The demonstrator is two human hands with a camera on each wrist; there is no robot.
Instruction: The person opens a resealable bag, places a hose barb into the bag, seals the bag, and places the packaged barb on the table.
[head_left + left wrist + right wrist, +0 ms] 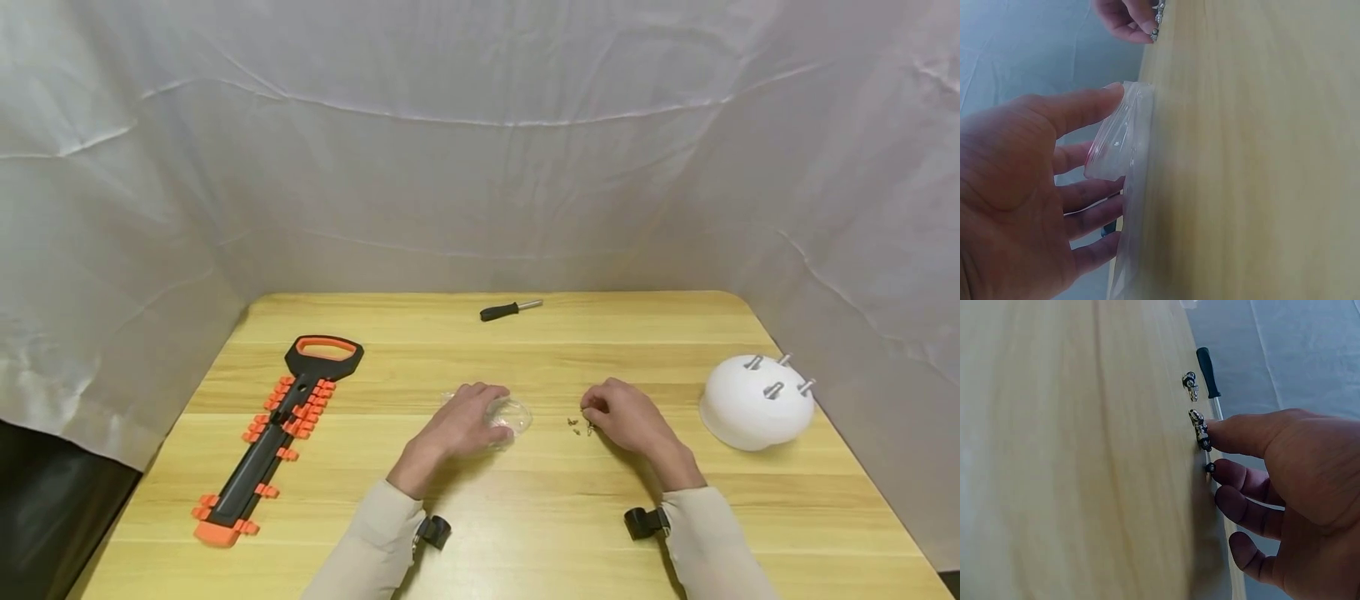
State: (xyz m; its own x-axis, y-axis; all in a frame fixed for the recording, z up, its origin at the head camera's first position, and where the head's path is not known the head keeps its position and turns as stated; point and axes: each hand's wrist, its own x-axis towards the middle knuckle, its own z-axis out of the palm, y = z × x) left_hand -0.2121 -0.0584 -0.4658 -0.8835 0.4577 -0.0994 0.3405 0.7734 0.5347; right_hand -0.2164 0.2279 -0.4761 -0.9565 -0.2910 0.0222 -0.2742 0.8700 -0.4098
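My left hand (468, 419) holds a clear plastic bag (512, 414) low over the table. In the left wrist view, the thumb is on one edge of the bag (1129, 134), with the fingers curved along its other side and a red line near its mouth. My right hand (626, 415) bends over several small metal screws (576, 423). Its thumb and index fingertip close in on one small dark-headed screw (1210, 467). Other shiny screws (1190, 381) lie beside the thumb in the right wrist view.
A black-handled screwdriver (501, 312) lies near the table's back edge. On the left is a long black holder (251, 471) with orange clips and an orange-lined handle. A white rounded piece (750, 408) with several metal posts stands at right. Pale sheeting (480, 192) surrounds the wooden table (525, 550).
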